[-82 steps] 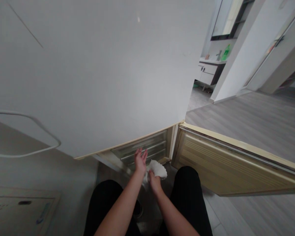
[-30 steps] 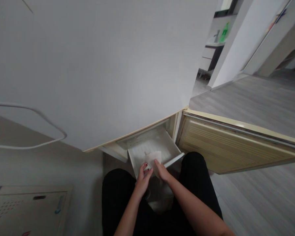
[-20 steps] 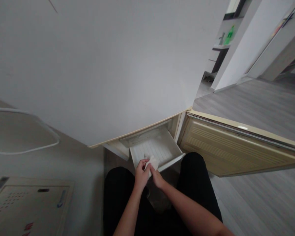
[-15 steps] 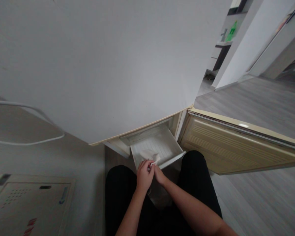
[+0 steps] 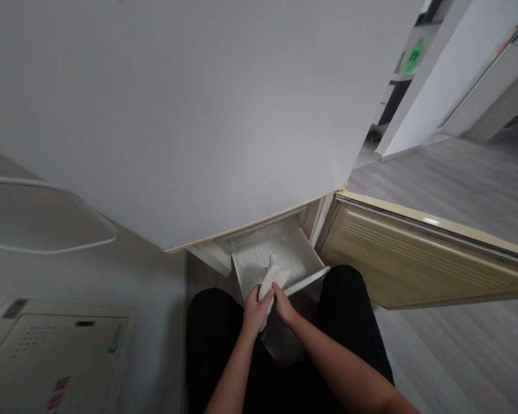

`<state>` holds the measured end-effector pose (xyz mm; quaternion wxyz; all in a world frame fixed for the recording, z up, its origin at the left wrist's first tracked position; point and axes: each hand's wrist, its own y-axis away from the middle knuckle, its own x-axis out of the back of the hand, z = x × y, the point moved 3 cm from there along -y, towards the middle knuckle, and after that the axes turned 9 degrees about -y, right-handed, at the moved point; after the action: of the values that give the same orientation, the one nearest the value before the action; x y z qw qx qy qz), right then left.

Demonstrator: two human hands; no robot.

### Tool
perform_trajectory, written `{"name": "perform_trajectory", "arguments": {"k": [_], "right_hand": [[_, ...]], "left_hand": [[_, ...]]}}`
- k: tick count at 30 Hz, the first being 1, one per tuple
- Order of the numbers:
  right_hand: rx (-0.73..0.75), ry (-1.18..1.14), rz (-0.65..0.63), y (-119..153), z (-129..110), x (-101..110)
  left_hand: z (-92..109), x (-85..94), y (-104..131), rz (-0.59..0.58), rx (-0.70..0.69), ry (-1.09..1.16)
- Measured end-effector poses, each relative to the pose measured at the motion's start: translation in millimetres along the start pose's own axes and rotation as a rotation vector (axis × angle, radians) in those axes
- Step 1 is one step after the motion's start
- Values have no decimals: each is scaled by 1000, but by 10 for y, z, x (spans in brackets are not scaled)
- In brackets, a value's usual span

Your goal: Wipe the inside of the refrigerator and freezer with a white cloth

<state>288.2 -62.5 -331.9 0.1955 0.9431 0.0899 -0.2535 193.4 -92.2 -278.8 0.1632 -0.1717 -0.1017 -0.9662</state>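
1. While two hands grip it, one white cloth (image 5: 276,275), bunched, lies across the line of the drawer's front edge, left of that edge's middle; its upper end is over the drawer floor, and contact with the drawer cannot be told.
2. Left hand (image 5: 255,306): fingers and thumb closed around the cloth, near the drawer's front left corner.
3. Right hand (image 5: 282,302): grasping the same cloth by its right side, just beside the left hand, before the front edge.
4. Drawer (image 5: 300,253), whitish, pulled out; front right corner near the right knee (image 5: 345,290).
5. Refrigerator door (image 5: 414,259), yellowed, ribbed inside, swung open to the right.
6. White panel (image 5: 250,115), broad and plain, above the drawer opening.
7. Metal box cover (image 5: 60,359), perforated, lower left; red marking too blurred to read.
8. White cable (image 5: 47,251), looped, at left.
9. Green bottle (image 5: 413,56), blurred, upper right.
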Motion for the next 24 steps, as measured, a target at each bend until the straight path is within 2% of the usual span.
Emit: {"name": "perform_trajectory", "arguments": {"k": [2, 4, 7, 9, 13, 16, 21, 24], "right_hand": [[8, 27, 39, -13, 26, 51], [30, 66, -4, -27, 46, 67], [5, 141, -75, -25, 107, 68], [-23, 165, -78, 22, 154, 68], [68, 195, 62, 231, 162, 85], [142, 213, 120, 336, 98, 84], [106, 304, -36, 155, -69, 47], [132, 409, -117, 94, -154, 55]], "left_hand": [[11, 21, 28, -6, -44, -17], [80, 20, 78, 9, -146, -77], [225, -61, 186, -5, -322, -239], [296, -134, 266, -7, -392, -348], [348, -257, 413, -66, -524, -494], [306, -317, 457, -184, -538, -518], [206, -290, 334, -201, -412, -426], [205, -265, 272, -280, -460, -394]]}}
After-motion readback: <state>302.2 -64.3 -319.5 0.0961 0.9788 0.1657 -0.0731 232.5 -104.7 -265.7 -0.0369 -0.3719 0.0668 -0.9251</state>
